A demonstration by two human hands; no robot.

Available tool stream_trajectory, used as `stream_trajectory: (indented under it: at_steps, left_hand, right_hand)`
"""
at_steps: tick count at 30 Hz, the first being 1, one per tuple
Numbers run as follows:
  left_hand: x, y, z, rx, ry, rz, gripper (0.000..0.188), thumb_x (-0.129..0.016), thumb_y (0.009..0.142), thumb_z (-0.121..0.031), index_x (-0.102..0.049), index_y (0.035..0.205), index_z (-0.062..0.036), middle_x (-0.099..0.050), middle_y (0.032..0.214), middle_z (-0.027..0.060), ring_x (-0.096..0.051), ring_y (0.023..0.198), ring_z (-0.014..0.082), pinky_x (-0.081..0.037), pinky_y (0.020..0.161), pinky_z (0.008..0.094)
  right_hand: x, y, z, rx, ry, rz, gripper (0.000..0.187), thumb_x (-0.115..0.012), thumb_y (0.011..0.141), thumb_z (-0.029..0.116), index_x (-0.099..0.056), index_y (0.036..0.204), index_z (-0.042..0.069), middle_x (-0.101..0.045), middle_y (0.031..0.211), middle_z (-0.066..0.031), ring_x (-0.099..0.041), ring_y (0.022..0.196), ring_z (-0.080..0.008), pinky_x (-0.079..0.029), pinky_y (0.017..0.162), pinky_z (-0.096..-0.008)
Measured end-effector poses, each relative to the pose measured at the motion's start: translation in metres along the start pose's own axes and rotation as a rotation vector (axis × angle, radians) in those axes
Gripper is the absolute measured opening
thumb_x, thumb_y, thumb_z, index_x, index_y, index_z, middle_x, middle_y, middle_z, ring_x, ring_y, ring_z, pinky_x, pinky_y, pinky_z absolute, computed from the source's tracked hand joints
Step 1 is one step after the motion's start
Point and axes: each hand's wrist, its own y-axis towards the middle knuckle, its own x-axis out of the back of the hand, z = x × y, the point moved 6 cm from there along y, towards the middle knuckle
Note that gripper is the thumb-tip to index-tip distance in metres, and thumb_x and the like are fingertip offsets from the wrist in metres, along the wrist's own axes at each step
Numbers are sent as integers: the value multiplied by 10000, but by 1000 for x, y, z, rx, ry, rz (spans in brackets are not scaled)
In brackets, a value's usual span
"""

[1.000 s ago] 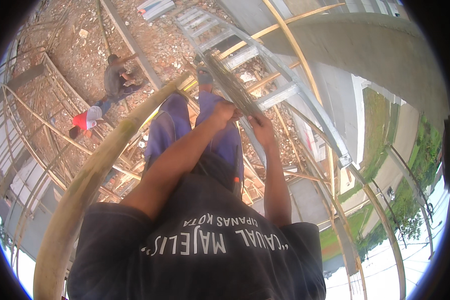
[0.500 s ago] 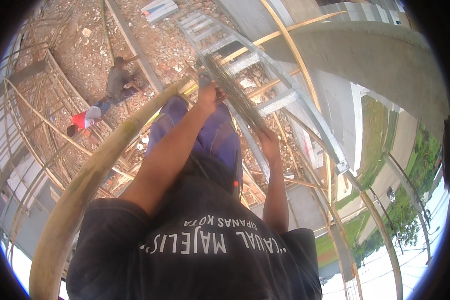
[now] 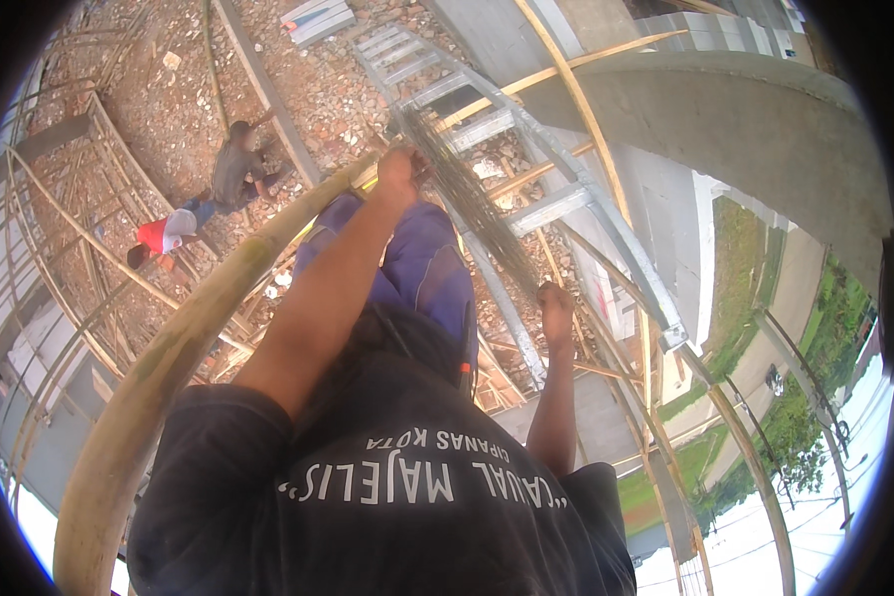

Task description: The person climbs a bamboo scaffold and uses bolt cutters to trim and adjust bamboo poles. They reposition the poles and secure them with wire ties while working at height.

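Head view: a metal ladder (image 3: 551, 206) slants behind a long, dark bundle of thin strands (image 3: 472, 194), which stretches between the two hands. The left hand (image 3: 399, 175) is beside its upper part, the right hand (image 3: 557, 301) at its lower end. The step in hand looks like steadying the bundle; the next move probably calls for sure holds. Blur and hidden fingers leave me unable to tell whether either hand grips.
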Motion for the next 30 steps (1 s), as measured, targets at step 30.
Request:
stream_trajectory:
  at_steps: [30]
  left_hand:
    - [-13,16,-13,-153,-32,-65,129,-514,940,-98,-577,1052,-89,-564,833,43,-531,681,152,-439,584,320]
  right_hand:
    - [16,-31,43,2,-115,144,295,-623,921,270,-659,965,-19,-575,725,-27,-487,693,-102,-412,663,-273]
